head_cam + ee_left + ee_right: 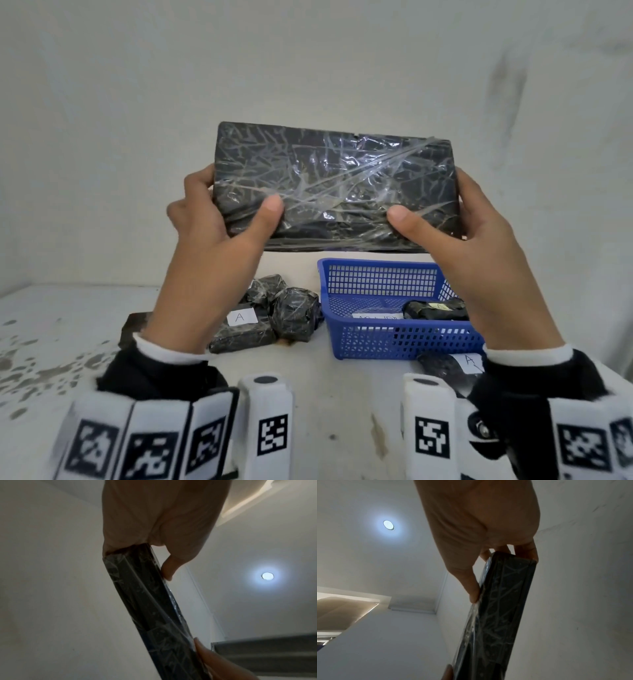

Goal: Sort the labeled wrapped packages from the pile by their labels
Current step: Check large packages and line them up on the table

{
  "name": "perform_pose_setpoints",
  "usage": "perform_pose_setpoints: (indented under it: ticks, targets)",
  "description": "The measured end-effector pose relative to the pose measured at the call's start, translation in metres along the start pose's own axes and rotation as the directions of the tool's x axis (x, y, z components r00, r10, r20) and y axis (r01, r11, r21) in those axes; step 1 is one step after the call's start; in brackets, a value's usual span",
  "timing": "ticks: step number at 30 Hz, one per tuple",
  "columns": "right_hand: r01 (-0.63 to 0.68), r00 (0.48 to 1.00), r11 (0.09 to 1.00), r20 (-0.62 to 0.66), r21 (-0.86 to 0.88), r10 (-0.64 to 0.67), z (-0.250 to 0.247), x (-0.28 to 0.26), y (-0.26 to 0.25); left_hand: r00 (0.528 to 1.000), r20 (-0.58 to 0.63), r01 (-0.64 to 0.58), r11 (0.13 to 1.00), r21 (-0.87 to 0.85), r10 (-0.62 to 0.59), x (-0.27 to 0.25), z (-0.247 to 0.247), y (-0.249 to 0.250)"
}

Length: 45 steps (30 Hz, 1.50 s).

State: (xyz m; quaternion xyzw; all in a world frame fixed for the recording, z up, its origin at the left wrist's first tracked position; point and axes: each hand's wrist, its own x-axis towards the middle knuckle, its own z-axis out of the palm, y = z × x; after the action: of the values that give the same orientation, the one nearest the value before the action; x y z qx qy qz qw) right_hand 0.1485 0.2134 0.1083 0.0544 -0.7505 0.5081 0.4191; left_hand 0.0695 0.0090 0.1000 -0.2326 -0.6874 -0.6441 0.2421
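Observation:
A large flat black package (337, 186) wrapped in clear film is held upright in the air in front of the wall. My left hand (222, 219) grips its left end, thumb on the near face and fingers behind. My right hand (459, 219) grips its right end the same way. No label shows on the near face. The wrist views show the package's thin edge (150, 608) (498, 615) between thumb and fingers. Below lies a pile of black wrapped packages (274, 315); one carries a white label "A" (241, 317).
A blue plastic basket (394, 339) stands on the white speckled table (308, 373) at the right, holding a small black package (435, 308) and a paper label. Another black package with an "A" label (455, 365) lies in front of the basket. A wall stands close behind.

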Motion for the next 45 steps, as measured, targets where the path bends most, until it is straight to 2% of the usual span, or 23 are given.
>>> perform_pose_setpoints:
  ticks: [8,17,26,40,45]
  targets:
    - [0.004,0.999,0.996,-0.032,-0.095,-0.007,0.010,-0.003,0.001,0.998,-0.050,-0.024,0.978,0.206,0.035,-0.009,-0.001,0.010]
    - [-0.026,0.999,0.981,-0.041,-0.191,0.019,0.027,-0.007,0.007,0.991,-0.126,-0.011,0.959,0.283,0.048,-0.012,0.007,0.007]
    - [-0.027,0.992,0.989,-0.126,-0.147,0.008,0.030,-0.007,0.007,0.990,-0.137,0.005,0.979,0.206,0.024,-0.011,0.009,0.010]
    - [0.028,0.986,0.998,-0.165,-0.053,-0.036,0.023,-0.001,0.010,0.991,-0.137,0.013,0.993,0.119,0.004,-0.006,0.006,0.000]
    - [0.003,0.989,0.998,-0.148,0.060,0.006,0.015,0.002,0.010,0.990,-0.136,0.037,0.996,0.079,-0.026,-0.006,0.006,0.004]
